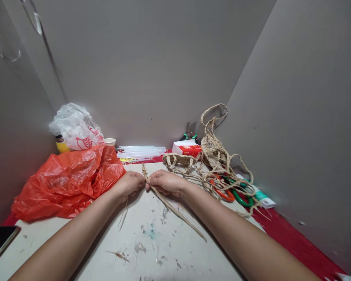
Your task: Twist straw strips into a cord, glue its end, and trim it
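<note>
My left hand (131,183) and my right hand (165,181) meet over the middle of the board, both closed in a pinch on a short braid of straw (144,170). The braid's finished end sticks up between my fingertips. Loose flat straw strands (181,216) run from under my right hand toward the lower right. A few thin strands (123,214) hang below my left hand. The fingers partly hide the spot where the strands cross.
A red plastic bag (70,179) lies at left, a white bag (76,127) behind it. At right a heap of braided straw cord (216,160) covers orange-handled (225,191) and green-handled (242,198) tools. Clear sticks (142,151), a red-white box (187,148) and pliers (190,134) sit behind. A phone (1,242) lies lower left.
</note>
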`<state>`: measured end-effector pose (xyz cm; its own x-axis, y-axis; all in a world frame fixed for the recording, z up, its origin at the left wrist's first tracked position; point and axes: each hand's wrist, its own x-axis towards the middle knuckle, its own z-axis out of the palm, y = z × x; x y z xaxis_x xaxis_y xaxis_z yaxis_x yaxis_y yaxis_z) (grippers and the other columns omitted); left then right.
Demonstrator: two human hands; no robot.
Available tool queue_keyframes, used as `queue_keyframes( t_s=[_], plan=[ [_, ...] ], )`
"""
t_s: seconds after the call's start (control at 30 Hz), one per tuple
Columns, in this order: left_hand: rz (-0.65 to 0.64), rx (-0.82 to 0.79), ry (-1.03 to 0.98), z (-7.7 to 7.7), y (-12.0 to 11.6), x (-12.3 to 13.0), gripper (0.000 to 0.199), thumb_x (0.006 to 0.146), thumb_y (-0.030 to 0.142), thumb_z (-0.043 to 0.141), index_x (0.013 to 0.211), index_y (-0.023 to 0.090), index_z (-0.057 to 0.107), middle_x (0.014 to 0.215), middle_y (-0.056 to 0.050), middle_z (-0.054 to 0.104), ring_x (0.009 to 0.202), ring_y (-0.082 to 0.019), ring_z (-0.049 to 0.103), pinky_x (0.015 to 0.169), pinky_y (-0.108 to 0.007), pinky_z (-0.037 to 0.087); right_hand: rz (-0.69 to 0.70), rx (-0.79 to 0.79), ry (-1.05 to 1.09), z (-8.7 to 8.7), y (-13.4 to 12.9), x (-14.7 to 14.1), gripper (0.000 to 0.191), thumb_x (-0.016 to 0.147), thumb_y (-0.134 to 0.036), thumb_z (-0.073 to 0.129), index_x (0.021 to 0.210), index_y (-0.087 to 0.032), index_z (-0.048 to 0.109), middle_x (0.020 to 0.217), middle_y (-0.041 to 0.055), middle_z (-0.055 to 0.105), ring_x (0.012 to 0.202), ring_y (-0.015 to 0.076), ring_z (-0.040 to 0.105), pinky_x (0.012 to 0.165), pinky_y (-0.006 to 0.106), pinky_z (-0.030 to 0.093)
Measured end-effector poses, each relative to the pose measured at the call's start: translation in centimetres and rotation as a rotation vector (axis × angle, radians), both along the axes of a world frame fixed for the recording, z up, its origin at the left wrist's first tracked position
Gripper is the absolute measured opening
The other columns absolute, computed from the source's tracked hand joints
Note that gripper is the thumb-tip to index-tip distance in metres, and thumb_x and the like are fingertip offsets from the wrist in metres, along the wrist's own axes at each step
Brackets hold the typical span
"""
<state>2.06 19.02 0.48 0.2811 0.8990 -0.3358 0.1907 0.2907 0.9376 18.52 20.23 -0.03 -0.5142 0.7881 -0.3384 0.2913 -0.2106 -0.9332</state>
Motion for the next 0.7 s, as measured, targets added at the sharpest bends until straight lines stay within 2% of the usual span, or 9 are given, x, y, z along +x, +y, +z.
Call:
queue_keyframes(
  t_s=[0.2,0.33,0.5,0.63,0.7],
  plan=[
    [0.064,0.000,-0.047,-0.8,-0.1,0.5,0.019,0.069,0.025,0.056,0.054,0.013,0.057,0.042,0.008,0.036,0.032,-0.001,0.015,0.035,-0.021,0.008,-0.013,0.178,-0.184,0.1,-0.3,-0.1,0.019,0.078,-0.027,0.054,0.070,-0.014,0.064,0.040,-0.0098,0.030,0.037,0.0057,0.022,0.039,0.021,0.014],
    [0.140,-0.007,-0.041,-1.4,-0.2,0.9,0.021,0.071,0.021,0.055,0.051,0.016,0.049,0.035,0.010,0.029,0.030,-0.002,0.014,0.034,-0.021,0.009,0.018,0.276,-0.305,1.2,-0.3,1.0,0.018,0.075,-0.026,0.056,0.064,-0.014,0.064,0.046,-0.0070,0.038,0.043,0.0066,0.029,0.044,0.022,0.020],
    [0.224,-0.006,-0.019,-1.7,-0.4,1.2,0.016,0.071,0.017,0.059,0.057,0.016,0.053,0.036,0.009,0.037,0.027,-0.003,0.021,0.033,-0.020,0.012,0.073,0.393,-0.398,2.6,0.1,3.0,0.023,0.076,-0.030,0.053,0.061,-0.016,0.062,0.051,-0.0019,0.043,0.047,0.0105,0.034,0.046,0.025,0.024],
    [0.251,0.006,0.005,-2.0,-0.6,1.3,0.017,0.074,0.016,0.061,0.058,0.014,0.055,0.037,0.008,0.038,0.027,-0.003,0.024,0.032,-0.020,0.014,-0.040,0.510,-0.385,5.0,0.7,3.4,0.021,0.079,-0.034,0.048,0.075,-0.019,0.061,0.061,0.0056,0.054,0.052,0.0182,0.049,0.049,0.031,0.035],
    [0.246,0.007,0.019,-2.2,-0.7,1.4,0.015,0.078,0.019,0.062,0.065,0.012,0.059,0.044,0.006,0.045,0.032,-0.004,0.033,0.033,-0.019,0.023,-0.114,0.614,-0.406,7.0,0.5,2.3,0.020,0.076,-0.034,0.050,0.078,-0.018,0.063,0.065,0.0081,0.059,0.059,0.0216,0.055,0.054,0.033,0.040]
  ],
)
